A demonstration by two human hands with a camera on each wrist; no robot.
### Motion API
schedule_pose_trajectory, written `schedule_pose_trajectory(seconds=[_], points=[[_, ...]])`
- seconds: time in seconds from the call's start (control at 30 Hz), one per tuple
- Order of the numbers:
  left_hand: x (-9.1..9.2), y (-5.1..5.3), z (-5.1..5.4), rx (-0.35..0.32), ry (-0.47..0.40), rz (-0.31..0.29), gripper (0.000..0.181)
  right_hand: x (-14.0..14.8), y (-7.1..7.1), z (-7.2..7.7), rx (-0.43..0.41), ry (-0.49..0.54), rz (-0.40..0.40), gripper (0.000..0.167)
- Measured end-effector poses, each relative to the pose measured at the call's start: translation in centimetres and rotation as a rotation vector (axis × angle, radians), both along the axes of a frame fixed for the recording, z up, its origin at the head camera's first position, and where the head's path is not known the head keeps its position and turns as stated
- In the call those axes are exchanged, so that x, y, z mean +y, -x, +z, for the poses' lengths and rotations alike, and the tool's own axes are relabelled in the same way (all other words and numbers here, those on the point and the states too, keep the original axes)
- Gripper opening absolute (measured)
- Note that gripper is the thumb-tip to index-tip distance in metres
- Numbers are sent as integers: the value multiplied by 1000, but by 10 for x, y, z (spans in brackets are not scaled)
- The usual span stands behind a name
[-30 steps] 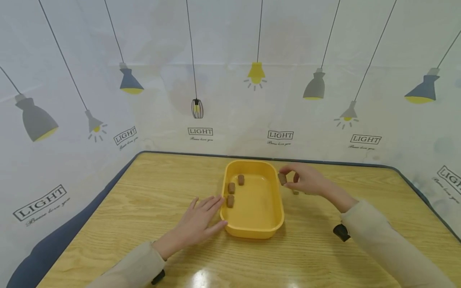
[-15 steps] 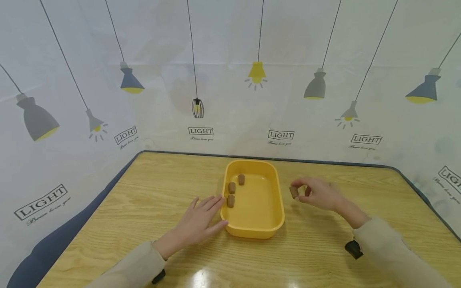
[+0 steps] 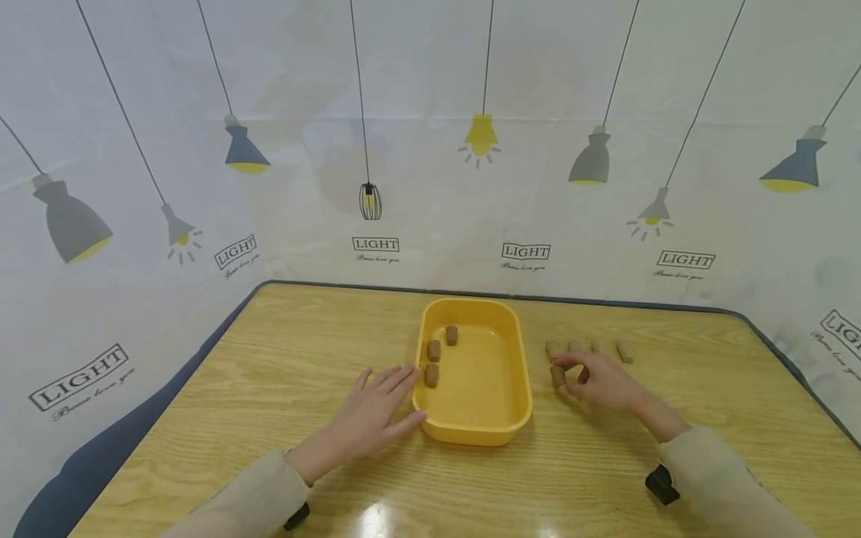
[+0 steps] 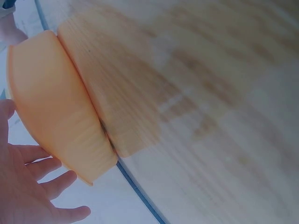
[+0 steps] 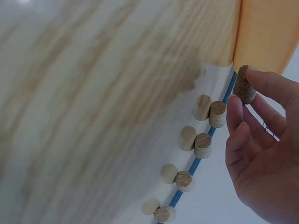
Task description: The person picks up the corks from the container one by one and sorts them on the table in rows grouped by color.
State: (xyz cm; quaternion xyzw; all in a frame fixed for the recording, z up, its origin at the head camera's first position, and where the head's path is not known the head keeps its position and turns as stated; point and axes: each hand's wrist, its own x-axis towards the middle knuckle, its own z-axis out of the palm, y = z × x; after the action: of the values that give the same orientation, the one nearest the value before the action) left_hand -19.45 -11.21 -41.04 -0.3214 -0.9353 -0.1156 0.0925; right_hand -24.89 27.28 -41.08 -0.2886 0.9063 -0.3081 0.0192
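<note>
A yellow tray point(image 3: 476, 433) stands on the table with three brown corks inside, one of them point(image 3: 451, 335) towards the back and two along its left wall. My left hand point(image 3: 363, 415) lies with fingers spread, fingertips on the tray's left rim; in the left wrist view this hand point(image 4: 37, 186) touches the rim too. Right of the tray, my right hand point(image 3: 608, 385) pinches a cork point(image 3: 558, 376) between thumb and finger. The right wrist view shows that cork point(image 5: 244, 85) upright in the right hand point(image 5: 268, 140), beside a row of several standing corks point(image 5: 203, 145).
Behind my right hand, the row of corks point(image 3: 624, 351) stands on the wooden table point(image 3: 303, 336). A pale printed backdrop point(image 3: 430, 179) rises along the table's back and sides.
My right hand has moved right and towards me from the tray's right rim, still pinching a cork. The row of corks behind it now shows. My left hand has stayed in place.
</note>
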Motion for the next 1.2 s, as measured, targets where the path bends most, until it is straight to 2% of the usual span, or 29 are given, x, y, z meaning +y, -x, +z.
schedule_pose_trajectory(seconds=[0.17, 0.73, 1.0, 1.2], points=[[0, 0, -1, 5, 3, 2, 68, 1, -1, -2, -27, 12, -1, 40], [0, -1, 1, 30, -7, -9, 65, 8, 2, -11, -16, -38, -3, 40], [0, -1, 2, 15, -7, -11, 65, 7, 2, -14, -9, -38, 6, 37], [0, -1, 2, 11, 2, -4, 65, 6, 1, -8, -64, -21, -22, 41]])
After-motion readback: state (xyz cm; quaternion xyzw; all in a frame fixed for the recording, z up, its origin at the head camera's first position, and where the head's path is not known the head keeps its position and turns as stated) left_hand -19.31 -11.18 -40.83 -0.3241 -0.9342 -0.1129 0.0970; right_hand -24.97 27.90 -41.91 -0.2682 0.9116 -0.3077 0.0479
